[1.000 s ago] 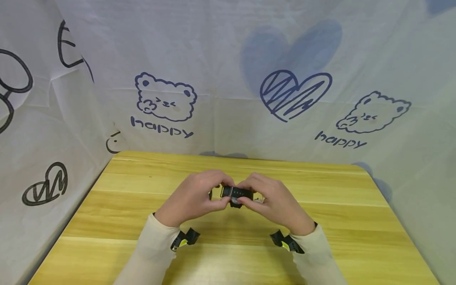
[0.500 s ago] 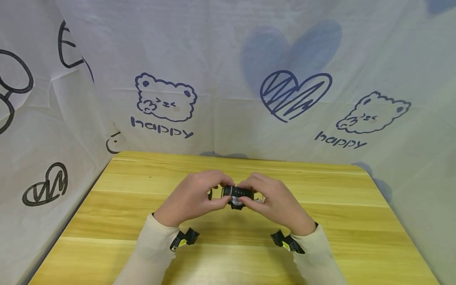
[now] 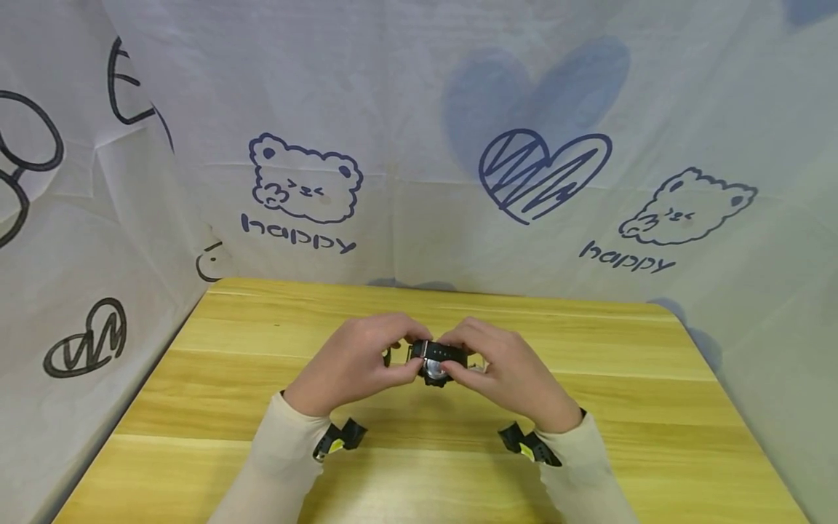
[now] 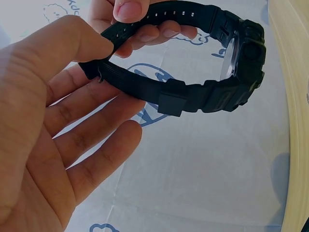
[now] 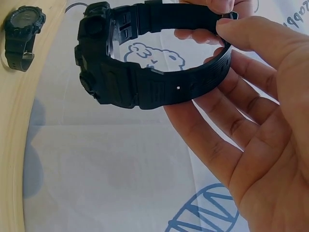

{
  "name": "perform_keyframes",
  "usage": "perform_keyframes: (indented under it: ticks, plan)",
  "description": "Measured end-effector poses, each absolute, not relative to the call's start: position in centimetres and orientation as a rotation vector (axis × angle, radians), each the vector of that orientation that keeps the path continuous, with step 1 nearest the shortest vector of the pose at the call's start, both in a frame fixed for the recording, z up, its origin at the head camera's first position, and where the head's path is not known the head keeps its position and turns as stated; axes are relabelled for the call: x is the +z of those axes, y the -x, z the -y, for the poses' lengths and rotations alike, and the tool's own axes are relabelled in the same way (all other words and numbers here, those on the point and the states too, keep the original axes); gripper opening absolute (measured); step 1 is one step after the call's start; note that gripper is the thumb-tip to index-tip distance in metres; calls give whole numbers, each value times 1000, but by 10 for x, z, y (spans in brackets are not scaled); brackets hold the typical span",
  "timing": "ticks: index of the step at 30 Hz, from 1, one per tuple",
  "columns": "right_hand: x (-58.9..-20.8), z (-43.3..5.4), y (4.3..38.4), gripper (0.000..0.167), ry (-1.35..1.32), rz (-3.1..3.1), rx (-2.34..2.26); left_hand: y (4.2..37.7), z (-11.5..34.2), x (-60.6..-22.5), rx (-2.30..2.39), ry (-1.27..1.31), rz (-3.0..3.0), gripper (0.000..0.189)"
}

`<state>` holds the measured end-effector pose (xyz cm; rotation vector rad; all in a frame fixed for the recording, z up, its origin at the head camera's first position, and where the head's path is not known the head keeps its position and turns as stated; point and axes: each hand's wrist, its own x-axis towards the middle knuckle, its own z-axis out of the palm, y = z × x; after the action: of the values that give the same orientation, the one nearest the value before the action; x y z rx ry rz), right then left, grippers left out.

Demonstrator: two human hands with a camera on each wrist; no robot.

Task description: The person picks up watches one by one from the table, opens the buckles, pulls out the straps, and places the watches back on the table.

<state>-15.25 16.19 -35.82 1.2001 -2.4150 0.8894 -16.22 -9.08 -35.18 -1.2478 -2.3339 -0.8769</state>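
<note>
A black digital-style wristwatch (image 3: pixel 435 369) is held up between both hands, its strap bent round into a loop and its silver back facing me. My left hand (image 3: pixel 366 356) pinches the strap at the buckle end, thumb below and index finger above in the head view. Opposite it, my right hand (image 3: pixel 504 364) pinches the holed strap (image 4: pixel 169 13). In the left wrist view the two strap ends overlap at the left thumb, with a small metal prong showing there. A strap loop (image 4: pixel 172 98) sits partway along the buckle side. The watch case (image 5: pixel 99 55) hangs at the far end.
A second black watch (image 5: pixel 23 29) lies on the wooden table (image 3: pixel 432 466), mostly hidden behind my left hand in the head view. White cloth (image 3: pixel 419 218) with blue drawings hangs behind the table and along both sides. Black wrist straps (image 3: pixel 337 440) circle the sleeves.
The watch has tilted slightly between the fingers, so more of its silver back shows below the strap. Both hands have stayed nearly in place, with their pinches kept.
</note>
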Motion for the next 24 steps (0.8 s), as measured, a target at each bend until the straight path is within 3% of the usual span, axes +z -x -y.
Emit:
perform_keyframes:
  ticks: [24]
  plan:
    - [-358, -164, 153, 21, -1169, 2409, 900, 161, 94, -351, -945, 1184, 2370, 25]
